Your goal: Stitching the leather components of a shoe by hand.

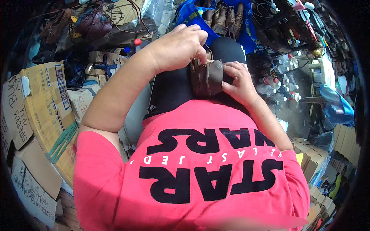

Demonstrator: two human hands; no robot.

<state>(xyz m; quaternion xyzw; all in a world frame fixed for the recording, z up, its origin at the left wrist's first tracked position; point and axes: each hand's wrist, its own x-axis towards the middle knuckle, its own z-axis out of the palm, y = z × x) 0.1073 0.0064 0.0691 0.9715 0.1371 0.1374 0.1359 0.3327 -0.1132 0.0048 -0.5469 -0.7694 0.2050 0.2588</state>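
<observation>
Head view: centre of frame, brown shoe (207, 78) on black-clad lap (173, 92). Soft leather, probably light and pliable; best held by the stiff sole edge or heel. Left hand (180, 48) arched over the top, fingers pinched shut on the shoe's upper rim, forearm slanting down to lower left. Right hand (241, 82) closed around the shoe's right side, thumb on the leather. Cardboard boxes (46, 107) at left, bottles (283, 82) at right.

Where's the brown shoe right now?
In the head view, the brown shoe sits just above centre on the person's dark-clad lap, held between the left hand and the right hand, above the red shirt.
</observation>
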